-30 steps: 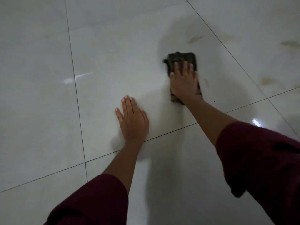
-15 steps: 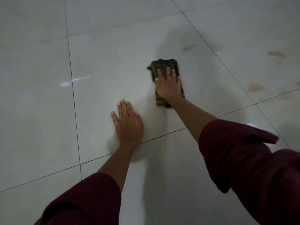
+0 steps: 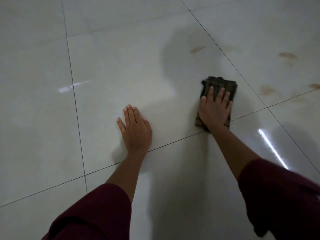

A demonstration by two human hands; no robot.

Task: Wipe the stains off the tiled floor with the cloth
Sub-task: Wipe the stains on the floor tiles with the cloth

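Observation:
A dark folded cloth [image 3: 220, 84] lies flat on the glossy pale tiled floor [image 3: 107, 70]. My right hand [image 3: 215, 110] presses down on its near half with fingers spread, covering most of it. My left hand [image 3: 136, 129] rests flat on the tile to the left, palm down, holding nothing. Brown stains mark the floor beyond and to the right of the cloth: one smear [image 3: 197, 49] farther out on the same tile, another [image 3: 287, 55] on the tile to the right, and a third [image 3: 267, 90] near the grout line.
Dark grout lines [image 3: 74, 101] cross the floor. A further brown stain [image 3: 315, 86] sits at the right edge. Bright light reflections [image 3: 271, 149] streak the tile at right. My dark red sleeves [image 3: 284, 196] fill the lower corners.
My right hand has dragged the cloth toward me and to the right, close to the grout line. The left hand has stayed planted on the tile.

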